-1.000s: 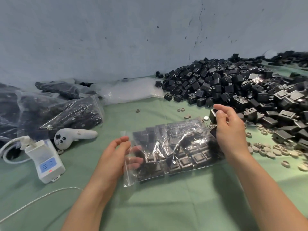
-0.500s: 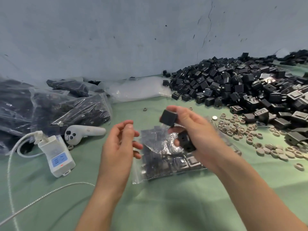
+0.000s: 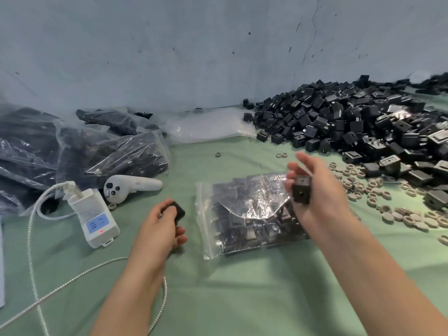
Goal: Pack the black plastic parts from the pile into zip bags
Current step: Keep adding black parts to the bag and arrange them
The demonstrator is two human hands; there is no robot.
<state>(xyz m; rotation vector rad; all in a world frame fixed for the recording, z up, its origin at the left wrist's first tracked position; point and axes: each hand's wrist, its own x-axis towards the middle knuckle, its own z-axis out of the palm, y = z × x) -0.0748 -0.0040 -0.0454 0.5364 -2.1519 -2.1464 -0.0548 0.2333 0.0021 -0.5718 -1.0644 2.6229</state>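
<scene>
A clear zip bag [image 3: 244, 214] partly filled with black plastic parts lies flat on the green cloth in the middle. My left hand [image 3: 160, 229] is just left of the bag and grips one black part [image 3: 179, 209]. My right hand [image 3: 317, 192] hovers over the bag's right end and holds a black part [image 3: 301, 190] in its curled fingers. The big pile of black parts [image 3: 351, 127] lies at the right against the wall.
Filled zip bags [image 3: 97, 151] are stacked at the left, with empty clear bags [image 3: 208, 127] behind. A white controller [image 3: 131, 186], a white power strip [image 3: 97, 219] and its braided cable [image 3: 31, 251] lie at the left. Several beige rings [image 3: 378, 190] are scattered at the right.
My left hand took one black part and moved down and left of the bag. My right hand moved right along the bag with one part left in it.
</scene>
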